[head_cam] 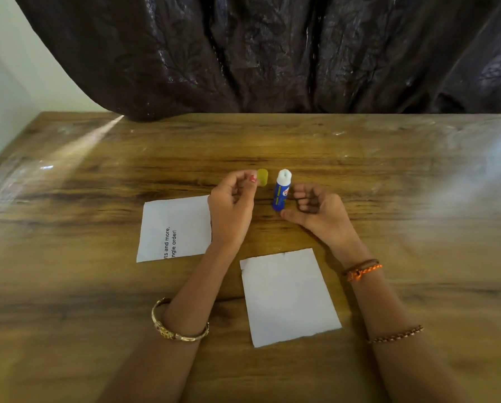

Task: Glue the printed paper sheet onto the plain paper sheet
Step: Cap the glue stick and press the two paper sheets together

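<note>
Printed paper sheet (pixel 175 228) lies flat on the wooden counter (pixel 418 199) to the left, apart from the plain paper sheet (pixel 290 296), which lies nearer, between the forearms. Beyond both, the uncapped blue glue stick (pixel 281 191) stands upright; the left hand (pixel 231 207) pinches its yellow cap (pixel 262 177) at the fingertips. Right hand (pixel 319 210) rests just beside the stick, fingers (pixel 301 196) loosely curled, holding nothing.

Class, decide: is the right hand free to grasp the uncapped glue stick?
Probably yes: the right hand is empty, fingers loosely curled, right beside the upright glue stick, with nothing between them.
</note>
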